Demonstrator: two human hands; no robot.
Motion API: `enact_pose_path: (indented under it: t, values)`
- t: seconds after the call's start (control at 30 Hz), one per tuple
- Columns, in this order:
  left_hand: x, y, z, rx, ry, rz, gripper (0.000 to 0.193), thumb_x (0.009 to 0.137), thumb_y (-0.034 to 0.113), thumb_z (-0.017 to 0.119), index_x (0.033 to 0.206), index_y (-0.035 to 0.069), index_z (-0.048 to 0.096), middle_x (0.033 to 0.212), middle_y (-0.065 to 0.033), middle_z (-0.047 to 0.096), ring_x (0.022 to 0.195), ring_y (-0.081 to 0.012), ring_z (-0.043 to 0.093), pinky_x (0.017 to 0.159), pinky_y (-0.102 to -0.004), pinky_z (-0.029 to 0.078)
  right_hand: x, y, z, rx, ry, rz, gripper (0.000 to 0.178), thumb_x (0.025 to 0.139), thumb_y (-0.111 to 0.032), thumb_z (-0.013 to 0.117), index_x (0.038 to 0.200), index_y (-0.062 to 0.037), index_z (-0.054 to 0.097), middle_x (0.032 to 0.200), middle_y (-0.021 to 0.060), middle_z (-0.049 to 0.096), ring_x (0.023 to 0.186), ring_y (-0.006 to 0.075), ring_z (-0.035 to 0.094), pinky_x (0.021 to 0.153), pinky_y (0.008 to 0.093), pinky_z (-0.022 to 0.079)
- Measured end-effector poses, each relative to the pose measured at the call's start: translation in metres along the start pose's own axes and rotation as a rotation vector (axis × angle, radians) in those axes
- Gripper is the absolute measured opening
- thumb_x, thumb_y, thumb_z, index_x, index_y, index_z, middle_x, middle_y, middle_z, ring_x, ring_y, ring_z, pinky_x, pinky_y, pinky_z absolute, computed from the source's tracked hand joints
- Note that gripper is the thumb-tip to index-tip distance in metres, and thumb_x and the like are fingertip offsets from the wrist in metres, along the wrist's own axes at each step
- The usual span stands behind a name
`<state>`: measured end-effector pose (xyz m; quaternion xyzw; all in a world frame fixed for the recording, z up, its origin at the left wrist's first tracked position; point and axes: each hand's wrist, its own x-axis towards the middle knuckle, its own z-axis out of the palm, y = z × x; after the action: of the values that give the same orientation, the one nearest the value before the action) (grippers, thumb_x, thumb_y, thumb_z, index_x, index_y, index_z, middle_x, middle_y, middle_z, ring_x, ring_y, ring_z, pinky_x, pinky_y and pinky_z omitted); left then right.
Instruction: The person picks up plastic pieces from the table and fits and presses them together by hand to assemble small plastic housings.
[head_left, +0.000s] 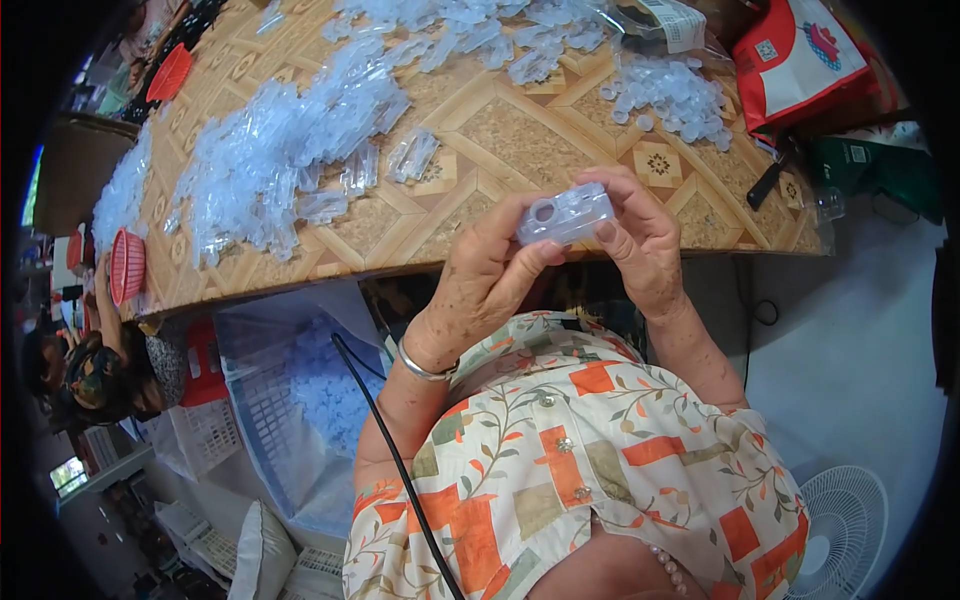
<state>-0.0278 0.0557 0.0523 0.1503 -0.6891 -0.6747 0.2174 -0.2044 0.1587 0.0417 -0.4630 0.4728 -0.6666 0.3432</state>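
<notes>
Between my two hands, just over the table's near edge, is a clear plastic box-shaped piece (567, 214) with round openings in its upper face. My left hand (485, 270) pinches its left end, thumb along the near side. At the right end, my right hand (642, 232) grips it with thumb and fingers. Beyond my left hand, a large heap of clear, elongated plastic pieces (290, 140) spreads over the table. A small group of similar pieces (413, 155) lies nearer the middle. Small round clear caps (680, 98) form a pile farther right.
The patterned table (530, 130) curves around me. A dark-handled tool (768, 182) and a red-and-white bag (800, 60) are at right. Red baskets (128, 265) stand left, near other people. Below the edge sits a lined crate of plastic pieces (330, 390); a fan (845, 525) stands lower right.
</notes>
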Motion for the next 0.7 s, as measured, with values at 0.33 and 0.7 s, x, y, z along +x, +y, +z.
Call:
enact_pose_path:
  t: [0.33, 0.7]
  values:
    - [-0.003, -0.004, -0.003, 0.356, 0.102, 0.152, 0.025, 0.094, 0.011, 0.067, 0.115, -0.002, 0.061, 0.088, -0.0161, 0.065, 0.073, -0.0295, 0.066, 0.065, -0.037, 0.051, -0.008, 0.005, 0.002, -0.02, -0.01, 0.055, 0.035, 0.097, -0.023, 0.07, 0.121, 0.0005, 0.063, 0.111, 0.0064, 0.064, 0.106, 0.0133, 0.059, 0.095, 0.0283, 0.046]
    - [0.003, 0.006, 0.001, 0.335, 0.217, 0.294, 0.038, 0.09, 0.018, 0.074, 0.12, -0.001, 0.062, 0.102, -0.0161, 0.069, 0.084, -0.0289, 0.069, 0.074, -0.0358, 0.056, -0.003, 0.005, -0.005, 0.249, -0.082, 0.088, 0.047, 0.092, -0.019, 0.076, 0.131, 0.0002, 0.058, 0.127, 0.0084, 0.06, 0.124, 0.0161, 0.054, 0.109, 0.0331, 0.043]
